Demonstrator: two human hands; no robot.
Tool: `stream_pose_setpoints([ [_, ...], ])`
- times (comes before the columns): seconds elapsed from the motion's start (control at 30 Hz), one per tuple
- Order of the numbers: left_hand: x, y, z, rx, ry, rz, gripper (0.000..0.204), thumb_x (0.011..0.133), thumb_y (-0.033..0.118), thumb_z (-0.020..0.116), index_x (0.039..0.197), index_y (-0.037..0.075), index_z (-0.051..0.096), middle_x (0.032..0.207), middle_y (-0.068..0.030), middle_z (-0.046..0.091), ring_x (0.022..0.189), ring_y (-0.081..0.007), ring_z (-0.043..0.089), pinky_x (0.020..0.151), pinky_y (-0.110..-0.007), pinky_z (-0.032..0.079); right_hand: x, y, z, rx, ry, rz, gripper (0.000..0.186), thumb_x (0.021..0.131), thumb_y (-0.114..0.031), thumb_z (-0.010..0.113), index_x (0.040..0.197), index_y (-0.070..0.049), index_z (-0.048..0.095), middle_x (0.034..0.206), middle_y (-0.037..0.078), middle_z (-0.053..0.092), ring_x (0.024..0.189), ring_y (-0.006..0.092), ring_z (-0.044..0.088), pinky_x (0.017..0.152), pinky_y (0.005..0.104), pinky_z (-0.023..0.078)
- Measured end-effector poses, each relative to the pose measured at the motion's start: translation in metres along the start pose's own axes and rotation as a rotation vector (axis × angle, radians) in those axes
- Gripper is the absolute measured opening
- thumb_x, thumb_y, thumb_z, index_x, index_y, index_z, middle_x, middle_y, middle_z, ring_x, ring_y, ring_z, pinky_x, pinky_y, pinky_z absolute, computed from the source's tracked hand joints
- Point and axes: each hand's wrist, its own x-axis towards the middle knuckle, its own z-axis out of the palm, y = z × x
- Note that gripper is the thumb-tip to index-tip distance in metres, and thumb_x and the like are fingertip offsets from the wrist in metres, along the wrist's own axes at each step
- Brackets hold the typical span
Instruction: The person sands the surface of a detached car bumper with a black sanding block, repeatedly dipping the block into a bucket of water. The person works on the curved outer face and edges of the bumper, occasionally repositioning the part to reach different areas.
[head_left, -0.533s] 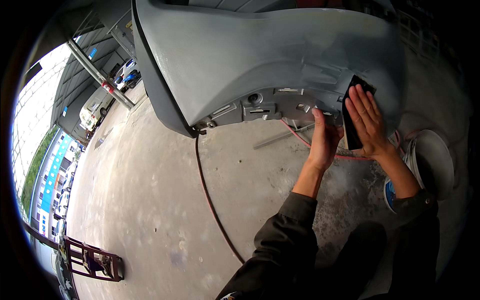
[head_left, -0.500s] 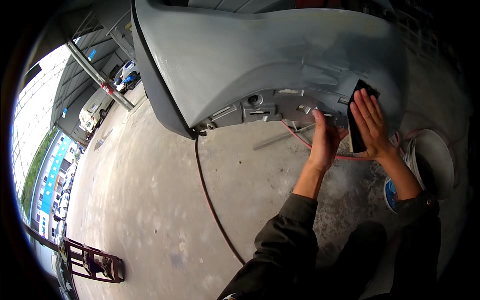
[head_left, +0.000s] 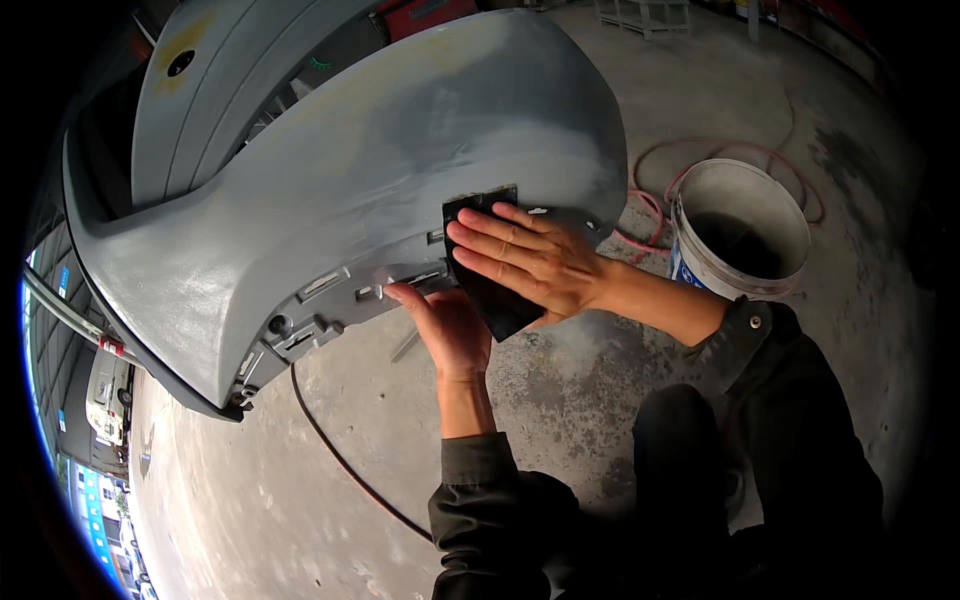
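A grey primed car bumper [head_left: 340, 170], with whitish and yellowish sanded patches, stretches across the upper view. Flat on its right part lies a black piece of sandpaper [head_left: 500, 305], its lower end sticking out past the panel's edge. My right hand [head_left: 525, 258] covers the sandpaper, fingers stretched together over its face and the thumb hidden underneath. Just left of it, my left hand [head_left: 450, 330] grips the bumper's slotted lower flange [head_left: 325, 283]. Its thumb rests on the front; the other fingers are mostly hidden behind the edge and the sandpaper.
To the right stands a whitish bucket [head_left: 740, 215] with dark contents. A red hose [head_left: 650, 225] loops around it on the concrete floor [head_left: 560, 400]. A dark hose [head_left: 345, 460] runs under the bumper. Another grey panel [head_left: 200, 110] is behind, upper left.
My view has swung to the right, so bumper and hands appear further left and the bucket shows fully. My right hand with the sandpaper has turned more crosswise. The left hand keeps the lower edge.
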Motion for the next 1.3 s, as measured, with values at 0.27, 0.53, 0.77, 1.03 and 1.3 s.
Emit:
stream_pose_setpoints([
  [0.27,-0.009,-0.007,-0.024,0.026,-0.063,0.127,0.070,0.102,0.061,0.030,0.157,0.020,0.020,0.162,-0.0019,0.020,0.147,-0.0234,0.026,0.119,-0.043,0.028,0.071,-0.021,0.022,-0.065,0.156,-0.005,0.094,0.089,-0.071,0.038,0.155,-0.006,0.023,0.164,0.011,0.016,0.152,0.0257,0.013,0.125,0.0423,0.008],
  [0.53,-0.005,-0.002,0.015,0.089,-0.058,0.076,0.097,0.089,0.080,0.035,0.154,0.008,0.027,0.156,-0.0101,0.034,0.142,-0.0275,0.036,0.116,-0.043,0.032,0.038,-0.025,0.013,0.009,0.237,0.322,0.099,0.087,-0.058,0.056,0.155,0.002,0.017,0.163,0.023,0.009,0.152,0.0348,0.007,0.123,0.0491,0.006],
  [0.77,-0.007,0.004,0.003,-0.130,-0.111,0.024,0.087,0.095,0.072,0.036,0.152,0.007,0.032,0.156,-0.0080,0.036,0.143,-0.0252,0.034,0.120,-0.043,0.024,0.035,-0.026,0.024,0.063,0.228,0.319,0.102,0.081,-0.065,0.057,0.155,-0.003,0.022,0.165,0.014,0.012,0.153,0.0264,0.007,0.125,0.0421,0.003],
  [1.03,-0.002,0.005,-0.004,-0.091,-0.064,0.029,0.092,0.086,0.074,0.051,0.142,0.001,0.044,0.138,-0.0188,0.053,0.125,-0.0324,0.054,0.107,-0.046,0.044,-0.026,-0.025,0.050,0.159,0.514,0.758,0.080,0.095,-0.039,0.047,0.148,0.014,0.022,0.160,0.031,0.005,0.151,0.0427,0.002,0.121,0.0528,0.013],
  [1.3,-0.005,0.005,0.010,-0.028,0.026,0.081,0.102,0.085,0.076,0.051,0.145,-0.005,0.037,0.144,-0.0237,0.046,0.133,-0.0363,0.046,0.115,-0.049,0.035,-0.039,-0.018,0.063,0.101,0.624,0.832,0.069,0.091,-0.023,0.047,0.143,0.018,0.030,0.156,0.034,0.018,0.148,0.0448,0.016,0.121,0.0525,0.017],
])
